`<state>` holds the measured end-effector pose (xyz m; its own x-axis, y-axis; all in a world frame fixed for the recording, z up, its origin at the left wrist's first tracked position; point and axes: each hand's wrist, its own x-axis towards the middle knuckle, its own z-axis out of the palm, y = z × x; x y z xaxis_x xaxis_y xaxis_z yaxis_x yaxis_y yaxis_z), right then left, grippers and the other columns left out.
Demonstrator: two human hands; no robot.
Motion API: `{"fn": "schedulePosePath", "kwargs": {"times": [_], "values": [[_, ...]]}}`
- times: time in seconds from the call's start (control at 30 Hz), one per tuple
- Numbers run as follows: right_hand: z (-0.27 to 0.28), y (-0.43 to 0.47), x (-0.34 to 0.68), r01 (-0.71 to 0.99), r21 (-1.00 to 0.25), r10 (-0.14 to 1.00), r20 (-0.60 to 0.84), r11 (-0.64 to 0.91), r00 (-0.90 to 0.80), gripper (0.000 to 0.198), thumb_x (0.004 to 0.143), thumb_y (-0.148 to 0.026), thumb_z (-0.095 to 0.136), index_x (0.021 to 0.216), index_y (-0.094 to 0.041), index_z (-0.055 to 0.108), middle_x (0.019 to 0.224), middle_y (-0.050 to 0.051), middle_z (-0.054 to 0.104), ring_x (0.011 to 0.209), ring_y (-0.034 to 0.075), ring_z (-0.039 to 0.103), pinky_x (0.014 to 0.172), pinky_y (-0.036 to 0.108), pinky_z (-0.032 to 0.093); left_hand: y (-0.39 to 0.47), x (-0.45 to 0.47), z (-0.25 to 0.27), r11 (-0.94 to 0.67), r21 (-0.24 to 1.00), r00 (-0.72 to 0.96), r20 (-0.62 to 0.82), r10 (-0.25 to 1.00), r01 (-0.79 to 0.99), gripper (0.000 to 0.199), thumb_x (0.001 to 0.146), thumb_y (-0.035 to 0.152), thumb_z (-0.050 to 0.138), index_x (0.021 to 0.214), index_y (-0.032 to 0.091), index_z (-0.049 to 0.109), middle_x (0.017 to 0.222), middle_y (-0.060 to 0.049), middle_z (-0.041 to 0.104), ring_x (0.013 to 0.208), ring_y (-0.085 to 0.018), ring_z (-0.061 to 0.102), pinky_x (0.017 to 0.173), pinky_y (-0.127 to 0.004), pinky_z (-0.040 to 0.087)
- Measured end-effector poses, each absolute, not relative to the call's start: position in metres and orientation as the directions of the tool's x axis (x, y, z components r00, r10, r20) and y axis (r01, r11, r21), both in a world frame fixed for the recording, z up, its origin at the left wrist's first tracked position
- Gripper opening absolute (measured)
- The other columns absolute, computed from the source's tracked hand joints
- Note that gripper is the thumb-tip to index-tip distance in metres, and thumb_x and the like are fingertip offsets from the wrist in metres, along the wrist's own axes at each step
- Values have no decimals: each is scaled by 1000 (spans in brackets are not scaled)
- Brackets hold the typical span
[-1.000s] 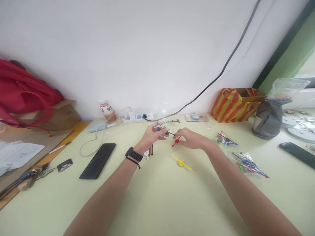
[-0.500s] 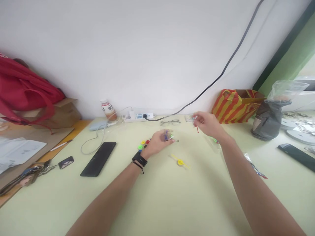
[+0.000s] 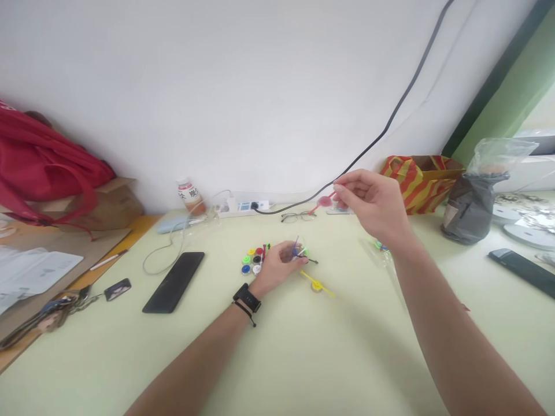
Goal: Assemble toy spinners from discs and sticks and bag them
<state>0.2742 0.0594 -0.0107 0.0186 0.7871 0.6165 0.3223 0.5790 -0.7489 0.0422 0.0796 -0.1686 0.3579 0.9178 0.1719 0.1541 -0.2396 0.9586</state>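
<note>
Right hand [image 3: 375,205]: raised above the table [image 3: 277,358], in front of the wall. Thumb and forefinger closed together in a pinch; remaining fingers folded in behind. Held in the pinch: red spinner [image 3: 325,201], a round middle with a thin pointer, gripped near its upper end. Spinner slants down and leftward from the fingertips, clear of the table; its outline is slightly blurred.

Left hand [image 3: 281,267]: low over the table, palm side turned inward, fingers curled and thumb brought round to meet them, leaving only a small hollow. Held there: a small bunch of spinners [image 3: 300,252], with blue, green and black parts showing. A blue tip points upward; a dark arrow tip juts out to the right past the thumb. Number in the bunch cannot be told, as the fingers cover part of it. Black watch [image 3: 247,297] on this wrist, a dark cord bracelet [image 3: 248,314] just beside it.

Near the left hand: yellow spinner [image 3: 317,286] lies flat on the table, just to the right of and below the thumb, apart from both hands. Group of round discs [image 3: 246,260] lies just left of the fingers; green, yellow, red, black, white and blue visible. Glasses [image 3: 298,217] rest farther back on the table, with the lower end of the red spinner overlapping them in view.
</note>
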Motion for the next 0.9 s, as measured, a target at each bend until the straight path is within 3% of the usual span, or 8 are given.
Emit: {"fn": "schedulePosePath", "kwargs": {"times": [0.2,0.33,0.57,0.77,0.83,0.9], "values": [[-18,58,256,438,-751,859,499,493,-113,12,93,-21,61,95,-18,72,83,5,77,68,18,71,64,29,57,78,45,-168,-315,934,357,240,903,169,39,82,37,83,115,17,72,106,-9,76,95,-23,70,84,-33,56],[-25,60,247,545,-678,857,485,493,-172,15,90,-16,60,89,-18,75,82,4,78,72,18,70,65,28,53,76,44,-165,-351,916,375,261,890,196,42,82,39,83,115,17,73,102,-8,75,88,-23,68,78,-33,55],[-39,63,231,585,-680,889,418,442,-187,9,84,-16,64,89,-19,71,79,1,76,61,14,62,57,26,47,77,47,-172,-335,932,336,273,901,141,31,82,37,83,103,16,71,93,-5,72,83,-19,65,76,-30,52],[-52,67,221,615,-686,920,321,389,-224,7,84,-16,65,84,-21,70,81,2,76,74,16,68,67,27,46,79,46,-176,-374,905,288,310,906,201,31,80,38,84,80,17,61,75,1,60,70,-15,55,64,-27,45],[-54,65,220,627,-670,917,270,398,-295,9,88,-19,62,82,-21,68,82,2,75,75,17,67,66,27,44,79,45,-175,-381,899,296,311,903,216,28,81,36,83,81,17,62,74,1,59,70,-15,55,63,-27,44],[-53,62,219,658,-621,902,232,426,-365,24,95,-27,56,73,-20,62,77,2,71,71,16,63,62,27,39,78,45,-173,-378,907,330,305,893,186,23,83,33,81,92,17,67,82,-2,65,77,-18,60,68,-29,48]]}}
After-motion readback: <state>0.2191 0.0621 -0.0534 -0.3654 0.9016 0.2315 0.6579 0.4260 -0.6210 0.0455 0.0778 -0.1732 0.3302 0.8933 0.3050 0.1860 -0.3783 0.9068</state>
